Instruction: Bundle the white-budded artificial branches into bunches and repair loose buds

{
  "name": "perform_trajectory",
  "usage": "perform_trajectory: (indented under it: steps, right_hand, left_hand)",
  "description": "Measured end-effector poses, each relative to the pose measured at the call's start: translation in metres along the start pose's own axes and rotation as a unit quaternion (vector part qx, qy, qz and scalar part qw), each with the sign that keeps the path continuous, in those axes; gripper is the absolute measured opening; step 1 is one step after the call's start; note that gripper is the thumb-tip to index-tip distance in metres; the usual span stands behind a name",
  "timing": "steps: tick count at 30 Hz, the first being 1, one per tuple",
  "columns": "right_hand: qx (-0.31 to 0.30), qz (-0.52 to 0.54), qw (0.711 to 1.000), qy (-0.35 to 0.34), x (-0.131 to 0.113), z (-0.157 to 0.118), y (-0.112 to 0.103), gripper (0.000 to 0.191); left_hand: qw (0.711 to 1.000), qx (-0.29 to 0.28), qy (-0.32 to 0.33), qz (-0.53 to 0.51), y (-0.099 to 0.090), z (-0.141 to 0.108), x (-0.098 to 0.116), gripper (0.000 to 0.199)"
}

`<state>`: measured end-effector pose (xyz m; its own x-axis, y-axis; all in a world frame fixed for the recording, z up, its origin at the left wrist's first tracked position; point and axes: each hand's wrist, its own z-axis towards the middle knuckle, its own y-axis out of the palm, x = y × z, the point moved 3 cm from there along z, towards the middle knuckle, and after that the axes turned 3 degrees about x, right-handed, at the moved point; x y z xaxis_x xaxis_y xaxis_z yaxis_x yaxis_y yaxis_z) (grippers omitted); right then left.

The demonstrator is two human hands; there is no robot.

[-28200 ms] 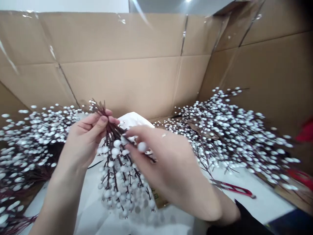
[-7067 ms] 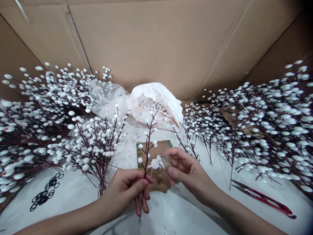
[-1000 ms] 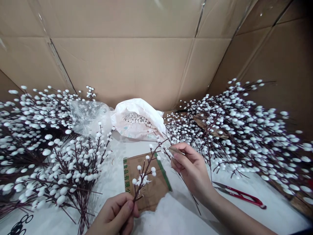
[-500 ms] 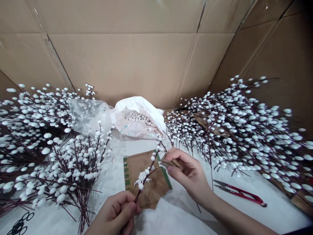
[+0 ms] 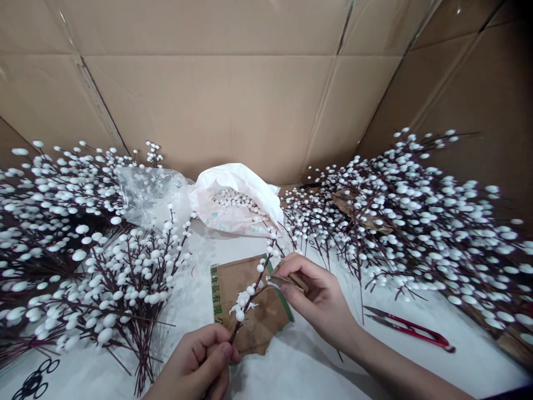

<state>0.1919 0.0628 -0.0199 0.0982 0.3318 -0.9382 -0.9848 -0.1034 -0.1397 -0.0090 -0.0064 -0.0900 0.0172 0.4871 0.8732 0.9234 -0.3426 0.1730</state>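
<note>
Low in the middle, my left hand (image 5: 204, 361) is closed around the lower stem of a berry branch (image 5: 251, 290), a dark twig with white berries that leans up and to the right. A clump of white, glue-like stuff (image 5: 240, 305) clings to the branch above the fingers. My right hand (image 5: 316, 294) pinches a small folded piece of cardboard (image 5: 291, 281) between thumb and fingers. White paste shows on the cardboard's tip, which meets the end of a bare side twig. Beneath the branch lies a flat brown cardboard sheet (image 5: 266, 328) with green print.
Bundles of white-berry branches stand at left (image 5: 125, 278) and right (image 5: 400, 222). At the back, a white bag (image 5: 254, 178) holds loose berries, beside a clear plastic bag (image 5: 150, 194). Red thread snips (image 5: 416, 329) lie at right, black rings (image 5: 33, 383) at lower left. Cardboard walls (image 5: 208, 111) rise behind.
My right hand has shifted slightly left with the cardboard piece, its pasty tip now at the side twig's end. My left hand and the branch stay nearly still.
</note>
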Motion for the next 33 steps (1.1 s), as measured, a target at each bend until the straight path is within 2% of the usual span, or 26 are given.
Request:
perform_trajectory:
  steps: [3,6,9,12,17,22,30,33]
  right_hand:
    - [0.006,0.004,1.000,0.000,-0.001,0.000,-0.001,0.005]
    - [0.032,0.026,0.999,-0.007,0.001,0.000,-0.006,0.004]
    - [0.085,0.065,0.994,-0.003,0.008,0.003,-0.014,0.001]
    - [0.145,0.089,0.985,0.022,0.019,0.011,-0.023,0.007]
    - [0.199,0.082,0.976,0.030,0.030,0.024,-0.034,0.014]
    - [0.204,0.064,0.976,0.029,0.032,0.028,-0.038,0.016]
    - [0.195,0.056,0.978,0.045,0.030,0.027,-0.036,0.018]
    - [0.196,0.055,0.978,0.047,0.032,0.028,-0.037,0.019]
  left_hand:
    - [1.000,0.029,-0.004,-0.004,0.000,-0.003,0.002,0.056]
    - [1.000,0.027,-0.005,-0.007,0.001,-0.003,0.003,0.058]
    - [1.000,0.026,-0.004,-0.006,-0.001,0.000,0.001,0.058]
    - [1.000,0.015,0.007,-0.001,-0.003,0.002,-0.002,0.058]
    - [1.000,0.024,0.011,0.001,-0.005,0.002,-0.003,0.056]
    - [1.000,0.014,0.023,0.004,-0.005,0.001,-0.004,0.058]
    - [0.999,0.049,0.017,-0.006,-0.006,-0.002,-0.001,0.056]
    - [0.999,0.045,0.021,-0.003,-0.005,-0.003,0.000,0.054]
